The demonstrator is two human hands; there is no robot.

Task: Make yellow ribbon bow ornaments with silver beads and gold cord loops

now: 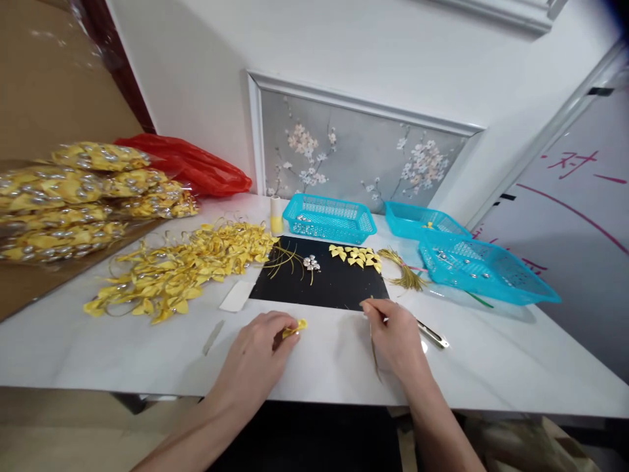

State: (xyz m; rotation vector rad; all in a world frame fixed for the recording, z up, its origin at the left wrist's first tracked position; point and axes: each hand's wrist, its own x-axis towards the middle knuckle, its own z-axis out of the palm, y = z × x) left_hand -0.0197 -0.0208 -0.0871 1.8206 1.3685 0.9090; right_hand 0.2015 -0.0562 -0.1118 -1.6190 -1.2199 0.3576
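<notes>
My left hand (260, 354) rests on the white table (122, 354), fingers pinched on a small yellow petal piece (296, 327). My right hand (393, 334) lies to the right of it, fingers closed on a thin wire stem (373, 354) that runs down past the palm. Both hands sit just in front of a black mat (339, 285). On the mat lie a silver bead cluster (311, 263), loose yellow petals (356, 256) and a few thin stems (287, 259).
A heap of finished yellow flowers (181, 269) lies at left, bagged ones (78, 196) behind it. Three turquoise baskets (329, 219) (425, 219) (484, 269) stand at the back and right. A metal tool (432, 333), a glue bottle (276, 216) and a bundle of stems (403, 269) lie nearby.
</notes>
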